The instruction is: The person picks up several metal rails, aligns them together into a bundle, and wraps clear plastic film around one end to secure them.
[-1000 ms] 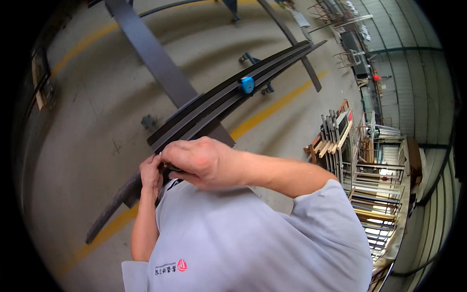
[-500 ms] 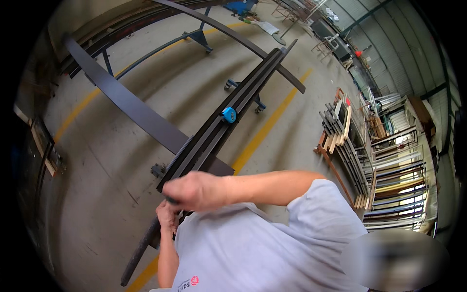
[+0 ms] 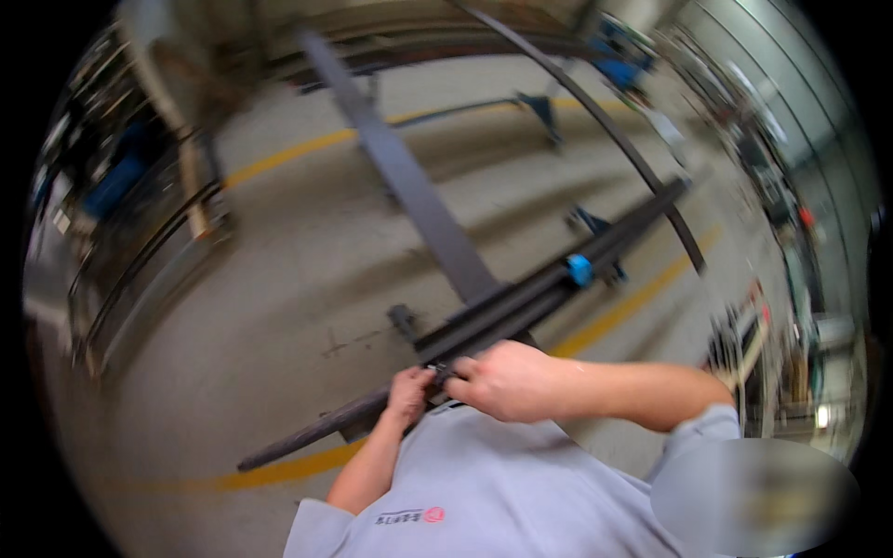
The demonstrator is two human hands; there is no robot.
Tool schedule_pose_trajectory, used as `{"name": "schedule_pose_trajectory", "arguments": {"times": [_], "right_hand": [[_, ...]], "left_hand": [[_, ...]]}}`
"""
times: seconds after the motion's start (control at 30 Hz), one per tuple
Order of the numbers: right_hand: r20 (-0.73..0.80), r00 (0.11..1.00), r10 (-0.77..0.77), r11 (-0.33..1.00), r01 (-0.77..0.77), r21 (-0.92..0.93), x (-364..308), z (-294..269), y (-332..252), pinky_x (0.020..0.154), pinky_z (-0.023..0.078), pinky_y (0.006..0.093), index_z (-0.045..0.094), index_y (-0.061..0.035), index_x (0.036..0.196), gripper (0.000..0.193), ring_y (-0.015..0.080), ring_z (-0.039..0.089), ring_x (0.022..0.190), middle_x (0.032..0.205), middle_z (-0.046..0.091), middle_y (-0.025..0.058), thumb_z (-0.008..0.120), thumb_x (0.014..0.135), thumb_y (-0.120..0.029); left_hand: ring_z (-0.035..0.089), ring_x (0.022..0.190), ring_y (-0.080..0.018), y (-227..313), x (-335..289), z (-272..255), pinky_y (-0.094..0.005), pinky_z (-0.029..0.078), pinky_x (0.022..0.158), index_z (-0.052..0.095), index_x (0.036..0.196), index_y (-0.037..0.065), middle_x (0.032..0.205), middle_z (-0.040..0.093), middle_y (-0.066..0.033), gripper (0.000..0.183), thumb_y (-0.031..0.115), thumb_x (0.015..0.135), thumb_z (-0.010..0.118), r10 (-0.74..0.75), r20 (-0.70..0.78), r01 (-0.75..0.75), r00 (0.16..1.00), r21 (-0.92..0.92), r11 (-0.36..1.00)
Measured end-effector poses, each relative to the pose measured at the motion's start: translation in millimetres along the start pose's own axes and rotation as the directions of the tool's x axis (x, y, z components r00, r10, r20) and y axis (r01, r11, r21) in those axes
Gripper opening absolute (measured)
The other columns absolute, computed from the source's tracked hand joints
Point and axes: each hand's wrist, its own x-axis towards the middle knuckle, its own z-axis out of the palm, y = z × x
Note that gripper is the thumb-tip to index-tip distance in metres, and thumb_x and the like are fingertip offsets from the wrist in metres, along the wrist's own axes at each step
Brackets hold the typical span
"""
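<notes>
My left hand point(image 3: 407, 394) is closed at the near end of several long dark metal profiles point(image 3: 507, 318) that lie side by side. Next to it my right hand point(image 3: 507, 381) is closed, its fingertips almost meeting the left ones. A small dark piece point(image 3: 441, 373) shows between the two hands, but blur hides its kind. On top of the profiles, farther along, rests a blue tape measure point(image 3: 579, 270). From beside my left hand a dark, wrapped-looking bar point(image 3: 312, 441) juts toward the lower left.
The profiles lie across two wide dark beams, a left beam point(image 3: 400, 167) and a right beam point(image 3: 614, 135). Blue wheeled stands point(image 3: 595, 223) show below. Racked frames and bars point(image 3: 744, 344) stand at the right, wooden and metal pieces point(image 3: 193, 177) at the left. Yellow lines point(image 3: 288, 465) mark the floor.
The view has swung, so the profiles and beams appear farther right. My right hand has come down from above the left hand to the small dark piece beside it.
</notes>
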Motion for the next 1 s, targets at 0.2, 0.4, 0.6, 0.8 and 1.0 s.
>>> {"name": "schedule_pose_trajectory", "arguments": {"times": [0.2, 0.4, 0.6, 0.8, 1.0], "right_hand": [[0.320, 0.929, -0.184, 0.864, 0.308, -0.398, 29, -14, -6, 0.050, 0.051, 0.0351, 0.065, -0.0013, 0.075, 0.014, 0.0229, 0.066, 0.064, 0.073, 0.059, 0.0096, 0.063, 0.073, -0.015], [0.647, 0.726, -0.233, 0.748, 0.559, -0.358, 56, -17, -13, 0.048, 0.052, 0.0359, 0.070, -0.0007, 0.076, 0.017, 0.0257, 0.068, 0.066, 0.074, 0.066, 0.0138, 0.065, 0.071, -0.016], [0.614, 0.787, -0.064, 0.867, 0.348, -0.355, 63, -18, -16, 0.055, 0.057, 0.0402, 0.074, -0.0102, 0.077, 0.011, 0.0277, 0.072, 0.079, 0.083, 0.071, 0.0116, 0.066, 0.074, -0.017], [0.607, 0.780, 0.153, 0.939, 0.076, -0.334, 72, -21, -19, 0.065, 0.058, 0.0416, 0.071, -0.0046, 0.082, 0.013, 0.0316, 0.072, 0.078, 0.081, 0.070, 0.0156, 0.065, 0.075, -0.015], [0.516, 0.762, 0.391, 0.918, -0.280, -0.282, 76, -17, -22, 0.070, 0.058, 0.0424, 0.074, -0.0059, 0.077, 0.011, 0.0333, 0.072, 0.079, 0.082, 0.072, 0.0173, 0.065, 0.070, -0.010]], "left_hand": [[0.063, 0.080, -0.0181, 11, -5, 4, -0.0351, 0.055, 0.075, 0.066, 0.092, -0.001, 0.091, 0.066, -0.0070, 0.013, 0.011, 0.092, 0.066, -0.079, -0.004, 0.079, 0.997, 0.010, 0.997], [0.065, 0.082, -0.0164, 7, -10, 10, -0.0319, 0.054, 0.076, 0.069, 0.096, -0.007, 0.093, 0.068, -0.0084, 0.017, 0.009, 0.093, 0.065, -0.003, -0.027, -0.002, 1.000, -0.168, 0.986], [0.062, 0.071, -0.0133, -12, 4, 8, -0.0295, 0.054, 0.066, 0.072, 0.087, -0.004, 0.083, 0.066, -0.0044, 0.013, 0.009, 0.089, 0.069, 0.086, -0.035, -0.090, 0.996, -0.120, 0.989], [0.064, 0.076, -0.0147, -11, 4, 14, -0.0308, 0.054, 0.072, 0.071, 0.093, -0.005, 0.090, 0.069, -0.0067, 0.012, 0.005, 0.090, 0.065, 0.068, -0.038, -0.075, 0.997, -0.248, 0.966], [0.064, 0.076, -0.0155, -12, 6, 9, -0.0308, 0.052, 0.071, 0.071, 0.095, -0.005, 0.090, 0.069, -0.0071, 0.012, 0.005, 0.090, 0.065, 0.072, -0.046, -0.080, 0.996, -0.222, 0.972]]}}
